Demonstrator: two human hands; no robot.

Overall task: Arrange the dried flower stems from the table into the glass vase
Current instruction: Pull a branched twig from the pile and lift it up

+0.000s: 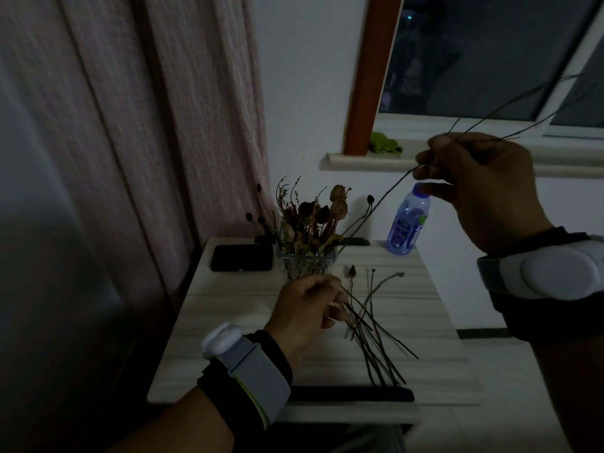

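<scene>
Blue-labelled bottle [407,223], print unreadable; right hand [483,191] pinches stems [510,103], left hand [307,305] seemingly pinches twigs [376,338].

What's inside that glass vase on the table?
The glass vase holds a bunch of dried flowers, browned heads and seed pods rising above its rim. The left hand covers its base, so the bottom is hidden.

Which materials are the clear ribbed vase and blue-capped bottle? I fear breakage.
The clear ribbed vase looks like cut or pressed glass: transparent, glinting ridges. The blue-capped bottle seems thin clear plastic with a printed label, though dim light leaves this uncertain.
</scene>
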